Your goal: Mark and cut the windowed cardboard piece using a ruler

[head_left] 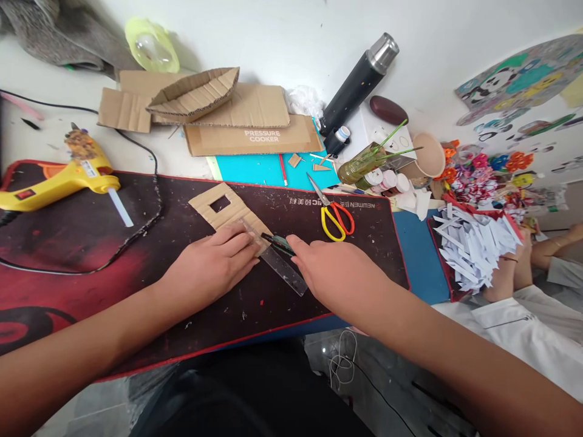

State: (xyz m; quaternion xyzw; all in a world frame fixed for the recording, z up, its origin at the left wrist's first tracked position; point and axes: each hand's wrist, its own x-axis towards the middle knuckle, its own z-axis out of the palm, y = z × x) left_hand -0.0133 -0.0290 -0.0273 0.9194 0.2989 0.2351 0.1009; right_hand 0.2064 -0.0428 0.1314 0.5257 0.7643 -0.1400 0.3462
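A piece of brown cardboard (228,212) with a square hole cut in it lies at a slant on the dark desk mat. My left hand (223,258) bears down on it, closed fingers holding a clear ruler (285,273) against its lower end. In my right hand (334,270) is a utility knife (279,243), its tip at the cardboard beside the ruler's edge. My right palm hides most of the knife's handle. Scissors (337,220) with one yellow and one red handle lie just beyond my right hand.
A yellow glue gun (86,173) and its black cord (157,182) occupy the left. Behind stand cardboard sheets (255,138), a boat-shaped cardboard piece (195,97) and a black thermos (355,85). Folded paper strips (476,246) lie at right, near another person's leg (512,270).
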